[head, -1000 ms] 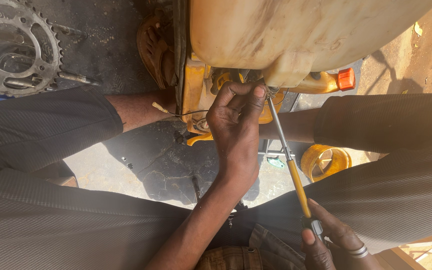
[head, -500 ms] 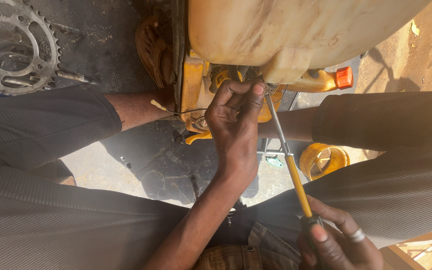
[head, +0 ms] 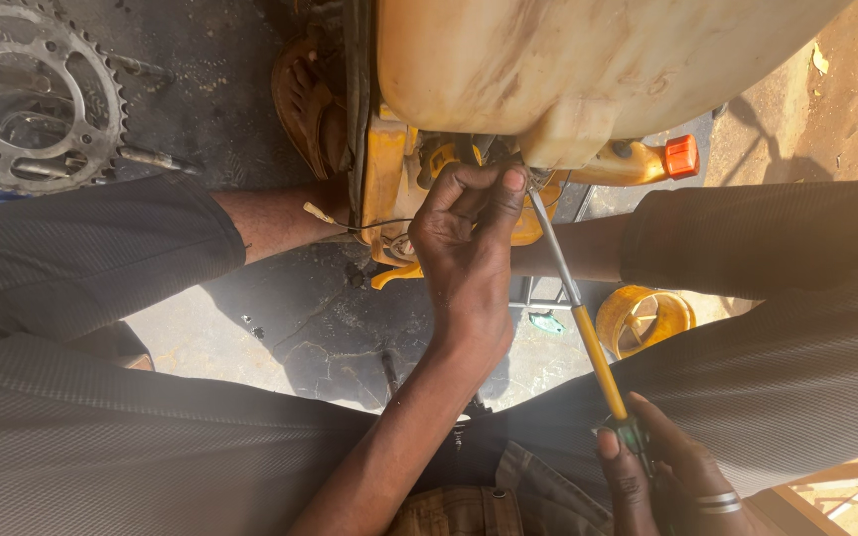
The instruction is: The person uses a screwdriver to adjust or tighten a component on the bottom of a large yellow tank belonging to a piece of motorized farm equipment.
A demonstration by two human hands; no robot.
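Note:
My left hand (head: 467, 241) reaches to the underside of a yellow machine (head: 389, 189) with a cream tank (head: 548, 60), fingertips pinching a small part by the tank's lower edge. A long screwdriver (head: 598, 362) with a steel shaft, a yellow shank and a green grip runs from that spot down to the lower right. My right hand (head: 662, 476), wearing a ring, is closed around the grip. The screwdriver tip sits right beside my left fingertips; the exact contact point is hidden.
My legs in dark trousers frame the view on both sides. A toothed sprocket (head: 37, 94) lies on the ground at top left. An orange cap (head: 680, 156) sticks out from the machine. A yellow round part (head: 644, 320) rests on the ground near my right knee.
My right hand has shifted slightly along the screwdriver grip and wrapped it more fully. The left hand and the screwdriver tip stay in the same place.

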